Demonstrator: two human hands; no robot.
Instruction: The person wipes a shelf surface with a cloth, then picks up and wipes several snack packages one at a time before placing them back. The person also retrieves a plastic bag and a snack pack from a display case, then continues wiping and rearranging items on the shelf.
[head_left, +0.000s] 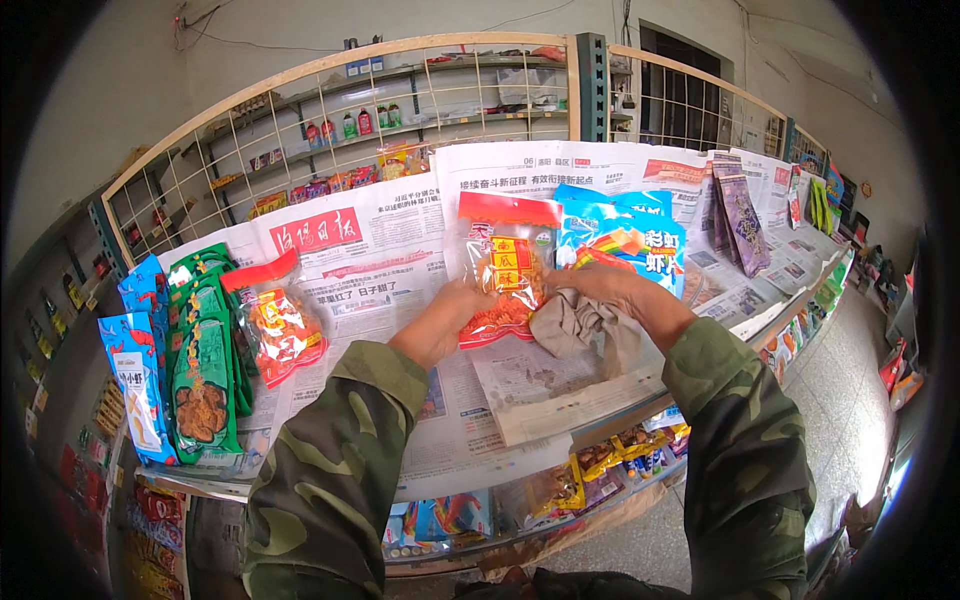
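Between my hands is a red and clear plastic snack bag, upright above the newspaper-covered shelf. My left hand grips its left edge. At the bag's right edge, my right hand holds a crumpled grey-beige cloth; its fingertips reach the bag. Just behind my right hand stand blue snack bags with a rainbow print. A similar red and clear bag leans on the left, beside a row of green snack packets and blue packets.
Purple packets stand farther right on the newspaper. A wire-mesh rack panel rises behind the shelf, with stocked shelves beyond it. On the lower shelf in front lie yellow-edged snack bags and blue bags.
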